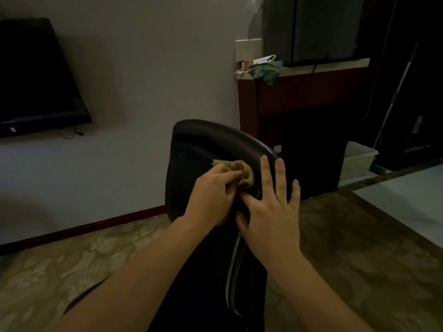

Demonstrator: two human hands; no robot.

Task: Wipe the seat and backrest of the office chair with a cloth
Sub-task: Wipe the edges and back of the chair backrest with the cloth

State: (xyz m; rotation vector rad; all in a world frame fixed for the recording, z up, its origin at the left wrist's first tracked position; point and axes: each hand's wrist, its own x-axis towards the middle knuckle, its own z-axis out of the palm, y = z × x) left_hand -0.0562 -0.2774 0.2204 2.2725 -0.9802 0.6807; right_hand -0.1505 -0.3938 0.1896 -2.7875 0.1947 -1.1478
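A bunched tan cloth (244, 174) is gripped in the curled fingers of the left hand (213, 195) and pressed against the upper part of the black office chair's backrest (203, 142). The right hand (271, 212) is laid flat on the backrest just beside it, fingers straight and spread. Behind, a green rag (263, 70) is draped over a wooden ledge (335, 65).

I am working in dim, slightly blurred light; the chair backrest (203, 144) is sinking into shadow; the pale floor (407, 200) is catching brightness.
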